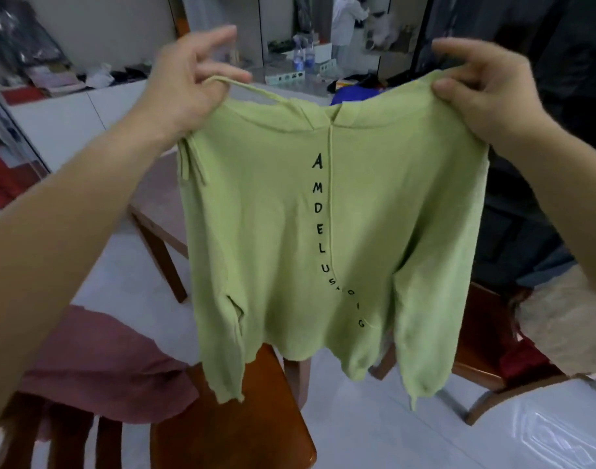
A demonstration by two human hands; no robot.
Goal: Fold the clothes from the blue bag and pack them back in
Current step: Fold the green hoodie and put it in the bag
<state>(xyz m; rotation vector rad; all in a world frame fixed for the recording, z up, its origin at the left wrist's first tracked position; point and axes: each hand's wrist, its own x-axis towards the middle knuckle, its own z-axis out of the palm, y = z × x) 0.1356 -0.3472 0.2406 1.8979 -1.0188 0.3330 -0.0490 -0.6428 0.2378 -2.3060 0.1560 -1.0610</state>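
A light green knitted sweater [357, 225] with black letters running down its middle hangs spread out in the air in front of me. My left hand [191, 82] pinches its left shoulder, and my right hand [482, 86] pinches its right shoulder. Both sleeves dangle down at the sides. A patch of blue [354, 94], perhaps the bag, shows just above the sweater's neckline on the table behind.
A dusty pink garment [103, 363] lies over a wooden chair [229, 424] at lower left. Another wooden chair [486, 360] stands at right. A table [161, 201] sits behind the sweater. A cluttered white counter [63, 113] runs along the back left. A person in white [347, 22] stands far back.
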